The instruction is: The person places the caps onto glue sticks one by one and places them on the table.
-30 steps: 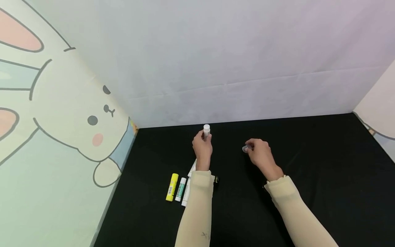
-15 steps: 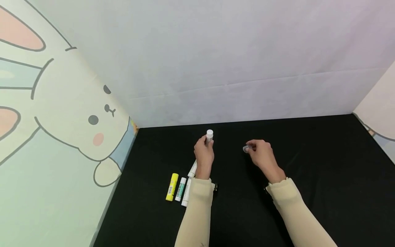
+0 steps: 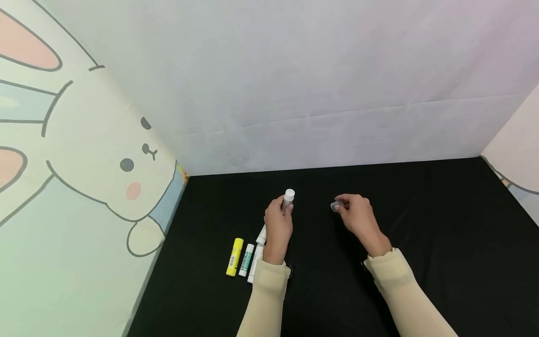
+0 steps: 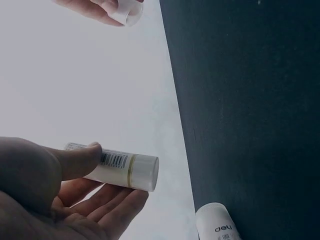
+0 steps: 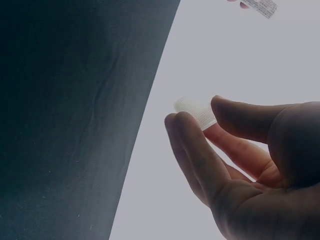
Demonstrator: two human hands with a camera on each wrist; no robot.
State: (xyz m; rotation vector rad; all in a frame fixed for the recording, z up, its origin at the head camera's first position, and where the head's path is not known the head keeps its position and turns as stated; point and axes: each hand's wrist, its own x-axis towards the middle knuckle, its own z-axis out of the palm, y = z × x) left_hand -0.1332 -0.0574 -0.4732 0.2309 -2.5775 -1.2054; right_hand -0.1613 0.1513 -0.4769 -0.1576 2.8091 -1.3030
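In the head view my left hand (image 3: pixel 278 229) holds a white glue stick (image 3: pixel 288 201) with its white end tilted up and away. Close up in the left wrist view, the thumb presses over the barcode label of that glue stick (image 4: pixel 120 167), and the fingers support it from below. To the right, my right hand (image 3: pixel 360 221) pinches a small translucent cap (image 3: pixel 335 206) between thumb and fingertips. Fine ribs show on the cap (image 5: pixel 196 112) in the right wrist view. A gap separates the cap from the glue stick.
Left of my left forearm lie a yellow glue stick (image 3: pixel 234 257), a white-and-green one (image 3: pixel 246 260) and a white one (image 3: pixel 255 266). Another white tube (image 3: pixel 261 235) is partly hidden by my left hand. A pale wall (image 3: pixel 337 135) rises behind the black tabletop (image 3: pixel 421 234).
My left hand has drawn back toward me and slightly right with the glue stick, which leans more to the right. The right hand with the cap stays almost in place.
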